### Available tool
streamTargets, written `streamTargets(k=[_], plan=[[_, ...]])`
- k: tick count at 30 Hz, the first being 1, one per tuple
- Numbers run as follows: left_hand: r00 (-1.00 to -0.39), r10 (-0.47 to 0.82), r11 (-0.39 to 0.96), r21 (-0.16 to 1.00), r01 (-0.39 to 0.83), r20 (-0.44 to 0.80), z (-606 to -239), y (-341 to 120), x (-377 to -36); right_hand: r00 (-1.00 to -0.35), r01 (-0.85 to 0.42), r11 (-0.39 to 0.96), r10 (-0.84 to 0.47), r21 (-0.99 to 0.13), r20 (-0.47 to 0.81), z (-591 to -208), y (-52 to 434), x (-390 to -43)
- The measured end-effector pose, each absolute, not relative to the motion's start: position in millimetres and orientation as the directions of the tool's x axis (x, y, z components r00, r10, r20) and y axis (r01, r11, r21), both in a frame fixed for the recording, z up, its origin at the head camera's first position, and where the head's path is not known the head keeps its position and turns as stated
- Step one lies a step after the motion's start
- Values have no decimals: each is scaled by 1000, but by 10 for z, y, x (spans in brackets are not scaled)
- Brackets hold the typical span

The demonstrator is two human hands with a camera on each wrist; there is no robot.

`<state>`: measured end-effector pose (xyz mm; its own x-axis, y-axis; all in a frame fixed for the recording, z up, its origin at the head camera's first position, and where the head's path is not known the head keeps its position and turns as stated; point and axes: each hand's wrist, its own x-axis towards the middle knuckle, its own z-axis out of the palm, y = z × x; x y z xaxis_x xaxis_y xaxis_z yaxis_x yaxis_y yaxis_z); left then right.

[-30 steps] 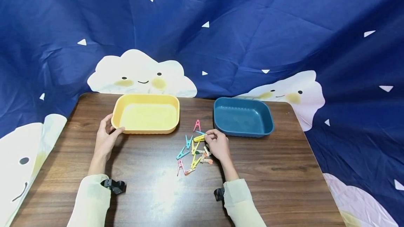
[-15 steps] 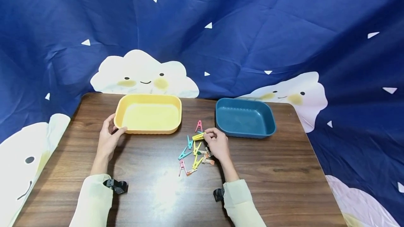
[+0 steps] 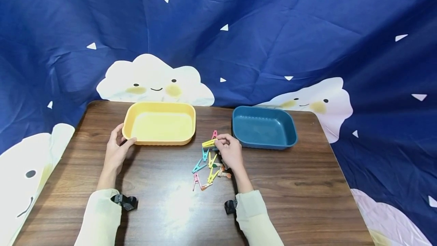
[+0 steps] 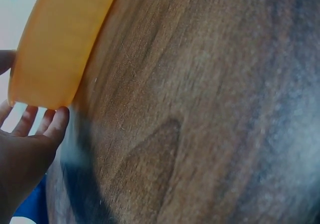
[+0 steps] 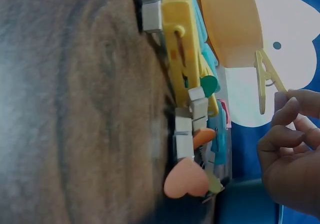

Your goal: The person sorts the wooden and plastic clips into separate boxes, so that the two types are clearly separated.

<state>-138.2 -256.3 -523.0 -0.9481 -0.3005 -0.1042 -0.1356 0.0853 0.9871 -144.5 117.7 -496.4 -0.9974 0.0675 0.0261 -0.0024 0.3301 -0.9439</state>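
Note:
My right hand pinches a yellow clothespin by one end, raised off the table. In the right wrist view this clothespin is apart from the pile below. Under and beside the hand lies a pile of clothespins: yellow, blue, pink and small wooden ones with coloured hearts, such as an orange heart. My left hand grips the left front corner of a yellow plastic bin, thumb at the front rim and fingers along the side wall.
A dark blue bin stands at the back right, just beyond my right hand. Both bins sit near the far edge of the brown wooden table. Behind the table hangs a blue cloth printed with clouds.
My right hand has lifted the yellow clothespin from the pile and moved it a little left and away from me. The left hand stays on the yellow bin.

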Motion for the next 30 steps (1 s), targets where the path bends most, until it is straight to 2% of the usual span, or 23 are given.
streamTargets(k=[12, 30], plan=[[-946, -294, 83, 982, -167, -136, -5227, -2596, -1399, -997, -60, 325, 25, -944, 72, -4840, 1076, -1580], [-948, -295, 75, 987, -145, -117, -5259, -2585, -1403, -999, -16, 257, -31, -966, 8, -4732, 782, -1757]])
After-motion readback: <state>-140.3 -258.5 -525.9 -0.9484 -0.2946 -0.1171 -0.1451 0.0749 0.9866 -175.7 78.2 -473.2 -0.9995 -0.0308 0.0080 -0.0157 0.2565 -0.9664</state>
